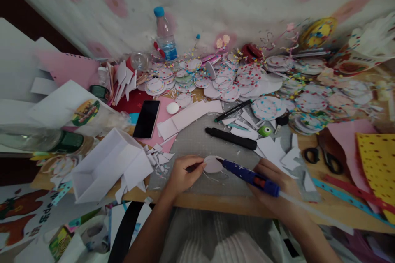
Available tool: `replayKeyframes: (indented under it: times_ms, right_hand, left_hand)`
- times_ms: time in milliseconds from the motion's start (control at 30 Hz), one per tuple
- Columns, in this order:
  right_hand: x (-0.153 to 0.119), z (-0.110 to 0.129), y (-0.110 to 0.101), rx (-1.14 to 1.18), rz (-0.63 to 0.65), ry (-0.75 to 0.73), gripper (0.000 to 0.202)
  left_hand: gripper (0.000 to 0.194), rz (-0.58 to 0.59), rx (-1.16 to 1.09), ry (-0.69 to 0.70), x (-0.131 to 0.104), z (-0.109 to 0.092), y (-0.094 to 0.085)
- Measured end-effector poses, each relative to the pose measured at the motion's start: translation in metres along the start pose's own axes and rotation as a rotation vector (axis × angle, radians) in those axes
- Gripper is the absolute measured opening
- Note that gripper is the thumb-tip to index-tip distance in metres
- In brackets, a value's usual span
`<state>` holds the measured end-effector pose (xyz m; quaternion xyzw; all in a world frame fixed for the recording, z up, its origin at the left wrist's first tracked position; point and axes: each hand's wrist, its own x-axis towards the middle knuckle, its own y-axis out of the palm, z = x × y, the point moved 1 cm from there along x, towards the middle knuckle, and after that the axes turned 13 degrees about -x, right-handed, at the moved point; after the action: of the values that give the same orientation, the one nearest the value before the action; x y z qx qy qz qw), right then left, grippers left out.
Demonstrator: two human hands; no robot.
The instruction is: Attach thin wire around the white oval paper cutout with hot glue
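Observation:
My left hand (185, 173) pinches the left edge of a small white paper disc (213, 165) between thumb and fingertips. My right hand (279, 191) is wrapped round a blue hot glue gun (248, 176), whose dark nozzle tip is at the disc's upper right edge. Whether the tip touches the disc I cannot tell. A long translucent glue stick (317, 212) sticks out of the gun's back end. Below the disc, thin strands lie on the grey cutting mat (191, 141). Just beyond my hands rests a black capped cutter or pen (231, 137).
Stacks of paper discs with coloured dots (222, 82) line the back. A phone (147, 119), a white paper box (105, 164) and paper scraps (159, 158) sit left. Black scissors (324, 156) and coloured strips (352, 201) lie right. A water bottle (166, 35) stands behind.

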<state>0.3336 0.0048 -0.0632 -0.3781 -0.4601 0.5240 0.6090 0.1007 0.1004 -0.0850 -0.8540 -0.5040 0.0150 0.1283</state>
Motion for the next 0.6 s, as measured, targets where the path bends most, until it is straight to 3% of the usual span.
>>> replayKeyframes:
  times_ms: [600]
  right_hand:
    - [-0.0021, -0.0024, 0.0029, 0.000, -0.008, 0.017, 0.018]
  left_hand:
    - [0.012, -0.015, 0.004, 0.022, 0.0000, -0.0009, 0.0000]
